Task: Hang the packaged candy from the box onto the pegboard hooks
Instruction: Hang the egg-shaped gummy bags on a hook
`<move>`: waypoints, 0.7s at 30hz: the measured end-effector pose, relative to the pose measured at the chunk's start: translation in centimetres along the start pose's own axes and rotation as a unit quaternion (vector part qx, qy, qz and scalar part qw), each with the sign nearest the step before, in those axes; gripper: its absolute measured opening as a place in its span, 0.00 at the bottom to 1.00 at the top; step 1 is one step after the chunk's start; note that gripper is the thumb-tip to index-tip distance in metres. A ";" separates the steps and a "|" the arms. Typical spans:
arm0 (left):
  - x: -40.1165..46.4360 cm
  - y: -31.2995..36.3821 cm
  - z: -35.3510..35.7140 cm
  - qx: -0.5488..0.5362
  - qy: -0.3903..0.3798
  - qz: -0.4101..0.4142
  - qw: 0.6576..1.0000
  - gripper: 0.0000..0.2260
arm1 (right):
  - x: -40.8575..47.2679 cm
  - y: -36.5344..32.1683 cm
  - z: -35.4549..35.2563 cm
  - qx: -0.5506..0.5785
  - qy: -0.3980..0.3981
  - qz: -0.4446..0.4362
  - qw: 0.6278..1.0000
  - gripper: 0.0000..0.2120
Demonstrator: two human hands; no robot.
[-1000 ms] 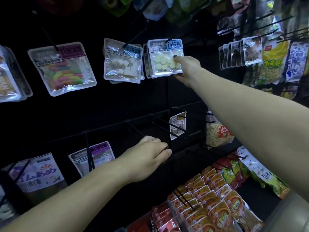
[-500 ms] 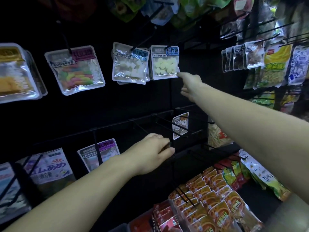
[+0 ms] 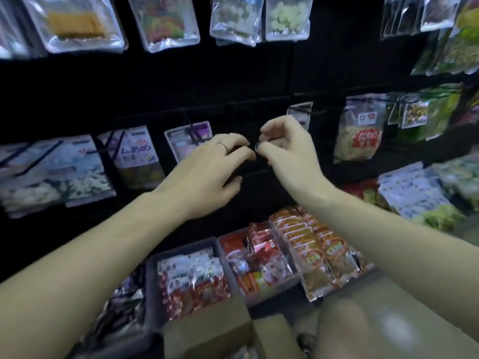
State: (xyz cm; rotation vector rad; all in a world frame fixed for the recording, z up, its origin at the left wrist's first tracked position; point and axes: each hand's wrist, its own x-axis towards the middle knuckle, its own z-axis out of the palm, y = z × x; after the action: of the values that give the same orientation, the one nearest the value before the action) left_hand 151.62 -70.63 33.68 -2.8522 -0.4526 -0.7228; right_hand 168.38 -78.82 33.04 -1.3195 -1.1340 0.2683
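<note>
Nearest us, a cardboard box (image 3: 207, 332) sat at the bottom edge, its contents out of sight. Beyond it, grey bins (image 3: 153, 281) held red snack packets (image 3: 194, 281). Our left hand (image 3: 207, 174) and right hand (image 3: 290, 151) met at mid-height before the black pegboard (image 3: 233, 81), fingers curled, fingertips nearly touching; whether they pinched a hook we could not tell. Farther up hung the packaged candy (image 3: 287, 16), a clear pouch of pale pieces.
</note>
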 end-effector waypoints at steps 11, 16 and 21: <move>-25.9 2.2 12.9 -0.054 -0.229 -0.076 0.969 0.10 | -22.0 15.3 10.1 -0.052 -0.142 0.213 0.965 0.16; -32.9 3.7 18.7 -0.091 -0.384 -0.156 0.906 0.17 | -27.4 22.7 13.4 -0.169 -0.308 0.363 0.863 0.20; -35.0 5.2 21.9 -0.124 -0.406 -0.178 0.888 0.18 | -30.6 27.1 13.1 -0.308 -0.488 0.314 0.754 0.35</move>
State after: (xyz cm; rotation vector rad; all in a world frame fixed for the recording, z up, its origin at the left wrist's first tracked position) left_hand 133.63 -79.26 -2.79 -3.2345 -1.0713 0.4873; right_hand 155.14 -84.53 -7.40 -2.2616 -1.6709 1.2928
